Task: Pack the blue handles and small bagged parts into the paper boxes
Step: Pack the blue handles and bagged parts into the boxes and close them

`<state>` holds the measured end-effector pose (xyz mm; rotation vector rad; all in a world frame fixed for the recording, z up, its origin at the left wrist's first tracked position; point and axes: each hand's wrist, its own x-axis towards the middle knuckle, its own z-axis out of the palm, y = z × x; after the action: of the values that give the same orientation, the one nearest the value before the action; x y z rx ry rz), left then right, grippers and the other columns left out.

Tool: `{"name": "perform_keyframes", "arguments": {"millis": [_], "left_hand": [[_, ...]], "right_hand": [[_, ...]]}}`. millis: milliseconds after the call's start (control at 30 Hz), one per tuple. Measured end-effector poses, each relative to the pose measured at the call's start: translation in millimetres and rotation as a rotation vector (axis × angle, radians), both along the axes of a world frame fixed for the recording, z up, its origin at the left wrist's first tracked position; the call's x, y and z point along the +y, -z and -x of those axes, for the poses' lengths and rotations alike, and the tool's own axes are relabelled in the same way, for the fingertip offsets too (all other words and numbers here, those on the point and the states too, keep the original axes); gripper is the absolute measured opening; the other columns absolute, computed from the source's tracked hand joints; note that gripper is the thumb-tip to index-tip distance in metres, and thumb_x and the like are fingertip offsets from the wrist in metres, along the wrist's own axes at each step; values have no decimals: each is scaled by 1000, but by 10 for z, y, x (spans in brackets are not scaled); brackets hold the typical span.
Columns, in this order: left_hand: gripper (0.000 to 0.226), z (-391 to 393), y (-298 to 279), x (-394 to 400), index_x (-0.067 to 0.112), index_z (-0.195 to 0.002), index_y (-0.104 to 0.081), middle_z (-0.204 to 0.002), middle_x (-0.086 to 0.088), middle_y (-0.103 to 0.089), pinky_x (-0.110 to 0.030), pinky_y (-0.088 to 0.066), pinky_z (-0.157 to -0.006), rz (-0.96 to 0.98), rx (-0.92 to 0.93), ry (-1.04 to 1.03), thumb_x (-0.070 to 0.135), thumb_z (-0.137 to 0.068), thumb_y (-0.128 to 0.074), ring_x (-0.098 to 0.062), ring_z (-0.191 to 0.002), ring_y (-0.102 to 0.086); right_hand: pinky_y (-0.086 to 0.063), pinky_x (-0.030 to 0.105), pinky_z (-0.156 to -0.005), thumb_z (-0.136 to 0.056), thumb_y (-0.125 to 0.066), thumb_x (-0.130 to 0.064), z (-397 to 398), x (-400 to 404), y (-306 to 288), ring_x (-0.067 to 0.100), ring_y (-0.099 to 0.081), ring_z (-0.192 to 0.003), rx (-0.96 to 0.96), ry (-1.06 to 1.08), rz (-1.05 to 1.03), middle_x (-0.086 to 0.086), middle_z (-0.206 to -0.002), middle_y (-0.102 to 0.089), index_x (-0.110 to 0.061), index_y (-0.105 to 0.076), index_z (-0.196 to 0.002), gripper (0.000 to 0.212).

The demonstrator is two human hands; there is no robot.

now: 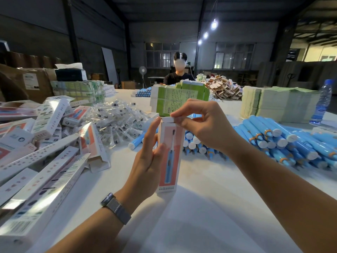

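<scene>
Paper box (170, 156) stands upright on the bench (209, 198), centre, between both hands. Judged light, thin-walled, easily crushed; best held by its long side faces, not squeezed. Left hand (147, 161) steadies the box's left side, fingers nearly straight. Right hand (198, 123) arches over the top, thumb and forefinger pinching the top flap (167, 119). Blue handles (273, 139) heaped to the right; bagged parts (118, 119) piled behind left.
</scene>
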<state>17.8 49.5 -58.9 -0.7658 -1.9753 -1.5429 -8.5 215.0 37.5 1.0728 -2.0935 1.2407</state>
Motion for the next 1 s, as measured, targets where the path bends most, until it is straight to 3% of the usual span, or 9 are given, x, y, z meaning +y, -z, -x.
{"name": "perform_keyframes", "arguments": {"millis": [167, 333, 467, 633, 733, 833, 1000], "left_hand": [[51, -16, -21, 9, 79, -128, -19, -122, 43, -52, -8, -51, -73, 36, 1, -30, 39, -99, -34, 7, -109, -61], [51, -19, -13, 11, 78, -130, -17, -119, 46, -51, -7, -50, -71, 49, 25, -62, 40, -99, -33, 7, -109, -60], [50, 9, 6, -6, 76, -133, -18, -119, 35, -58, -10, -51, -74, 7, 43, -61, 42, -100, -35, 2, -105, -63], [52, 82, 42, -45, 67, -136, -27, -126, 18, -61, -17, -53, -80, -70, 42, -2, 31, -100, -38, -9, -112, -64], [50, 95, 57, -52, 63, -138, -28, -128, 18, -60, -21, -55, -81, -74, 43, 6, 33, -100, -40, -12, -113, -64], [49, 116, 66, -61, 60, -138, -30, -129, 13, -59, -37, -56, -85, -89, 31, 17, 36, -98, -43, -17, -114, -63], [43, 113, 61, -82, 52, -134, -34, -120, 3, -61, -44, -58, -74, -94, 42, -1, 36, -96, -47, -19, -100, -67]], "right_hand": [[-44, 8, -64, -83, -69, -2, -30, 32, -68, 5, -64, -76, 131, 108, -97, -15, -78, -65, -11, -76, -88, 13], [-57, 29, -67, -87, -67, -6, -27, 36, -89, 12, -65, -83, 66, 74, -160, -5, -87, -66, -11, -76, -91, 11], [-55, 22, -72, -89, -67, -3, -16, 43, -27, 8, -63, -91, -95, -66, -62, 3, -98, -64, -12, -73, -98, 14], [-54, 29, -89, -85, -69, 1, 30, 3, 58, 12, -63, -96, -152, -128, -5, 14, -102, -62, -12, -68, -109, 27], [-51, 26, -92, -83, -70, 2, 61, 9, 65, 7, -62, -96, -153, -152, 17, 9, -103, -64, -14, -69, -105, 27], [-51, 29, -91, -85, -69, -1, 91, 65, 58, 8, -61, -103, -186, -191, -11, 2, -107, -63, -20, -68, -107, 29], [-55, 27, -86, -87, -67, 0, 87, 37, 63, 8, -61, -100, -172, -194, -11, 0, -103, -63, -16, -71, -102, 23]]}}
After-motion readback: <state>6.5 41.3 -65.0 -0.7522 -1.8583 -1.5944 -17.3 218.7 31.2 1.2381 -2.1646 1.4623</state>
